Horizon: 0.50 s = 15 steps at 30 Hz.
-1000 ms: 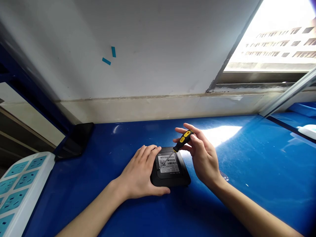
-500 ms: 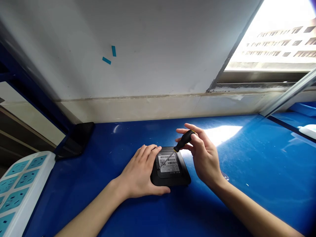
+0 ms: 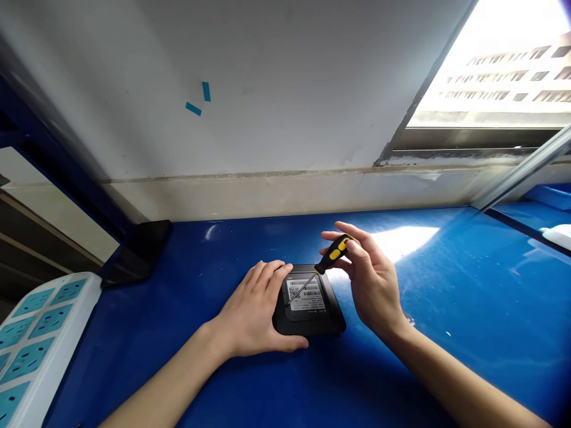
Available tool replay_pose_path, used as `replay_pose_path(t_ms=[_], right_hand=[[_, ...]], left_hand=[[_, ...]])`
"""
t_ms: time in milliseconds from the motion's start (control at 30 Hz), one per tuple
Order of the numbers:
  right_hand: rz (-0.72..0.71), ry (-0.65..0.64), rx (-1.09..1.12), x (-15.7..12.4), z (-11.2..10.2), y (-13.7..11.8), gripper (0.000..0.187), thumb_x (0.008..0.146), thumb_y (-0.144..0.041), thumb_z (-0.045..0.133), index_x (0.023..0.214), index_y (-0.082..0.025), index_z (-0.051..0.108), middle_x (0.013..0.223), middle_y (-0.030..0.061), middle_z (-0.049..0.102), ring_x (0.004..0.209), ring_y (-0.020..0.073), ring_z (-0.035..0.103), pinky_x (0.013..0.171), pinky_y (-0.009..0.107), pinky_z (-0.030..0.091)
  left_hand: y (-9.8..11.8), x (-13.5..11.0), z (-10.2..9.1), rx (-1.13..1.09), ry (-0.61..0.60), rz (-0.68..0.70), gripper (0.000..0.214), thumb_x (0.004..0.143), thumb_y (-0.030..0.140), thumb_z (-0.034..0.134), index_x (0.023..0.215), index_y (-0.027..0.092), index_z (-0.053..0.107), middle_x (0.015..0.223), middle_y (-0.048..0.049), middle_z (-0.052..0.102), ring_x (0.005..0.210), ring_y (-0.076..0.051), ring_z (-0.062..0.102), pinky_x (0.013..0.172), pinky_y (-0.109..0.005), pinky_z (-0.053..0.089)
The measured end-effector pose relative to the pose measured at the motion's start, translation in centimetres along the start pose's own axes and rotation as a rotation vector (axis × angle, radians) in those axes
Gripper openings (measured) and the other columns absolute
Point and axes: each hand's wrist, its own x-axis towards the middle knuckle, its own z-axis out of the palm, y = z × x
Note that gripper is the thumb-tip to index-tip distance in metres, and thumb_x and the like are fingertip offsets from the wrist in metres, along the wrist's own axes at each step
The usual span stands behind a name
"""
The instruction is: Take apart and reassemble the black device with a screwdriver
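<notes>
A flat black electronic box (image 3: 307, 326) lies on the blue tabletop, with a white barcode label (image 3: 312, 302) on its upper face. Its left side is gripped by my left hand (image 3: 256, 312), fingers over the far edge and thumb along the near one. In my right hand (image 3: 373, 279) is a screwdriver (image 3: 334, 252) with a black and yellow handle, pinched between thumb and fingers. The shaft slants down to the left across the label, and its tip meets the box near the label's left edge. Whether a screw sits under the tip cannot be made out.
On the left lies a white power strip (image 3: 66, 333) with teal sockets. Behind it a black phone-like object (image 3: 140, 252) rests against the blue frame. The wall (image 3: 267, 119) bounds the far side of the blue table (image 3: 214, 380). A glass panel stands at the right.
The screwdriver has turned about its shaft, so yellow patches on its handle now face me. My right fingers have shifted slightly. My left hand and the box stay in place.
</notes>
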Motion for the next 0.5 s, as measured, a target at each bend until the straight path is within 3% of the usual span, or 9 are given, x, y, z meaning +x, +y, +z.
replay_pose_path(t_ms=[167,367,500], right_hand=[[0.015,-0.012,0.022,-0.09,0.14,0.25,0.029,0.097,-0.048,0.058,0.118,-0.031,0.068,0.109,0.0032,0.074,0.082,0.0169,0.074,0.067,0.031,0.064],[-0.032,0.025,-0.027,0.13,0.23,0.37,0.028,0.091,-0.049,0.069,0.111,-0.03,0.072,0.084,-0.0017,0.067,0.069,0.0108,0.065,0.06,0.023,0.061],[-0.029,0.007,-0.032,0.12,0.13,0.27,0.032,0.093,-0.046,0.068,0.12,-0.031,0.069,0.097,0.002,0.074,0.083,0.0155,0.071,0.065,0.028,0.064]], left_hand=[[0.01,-0.02,-0.06,0.0,0.006,0.003,0.111,0.064,0.069,0.085,0.151,0.019,0.037,0.154,-0.0193,0.046,0.144,-0.045,0.04,0.12,-0.066,0.032],[0.06,-0.06,-0.07,0.029,-0.04,-0.014,0.114,0.066,0.072,0.083,0.152,0.013,0.035,0.156,-0.0222,0.043,0.146,-0.044,0.037,0.122,-0.065,0.029],[0.07,0.02,-0.04,0.032,-0.043,-0.023,0.115,0.067,0.072,0.083,0.153,0.015,0.034,0.158,-0.0219,0.041,0.147,-0.044,0.035,0.123,-0.065,0.027]])
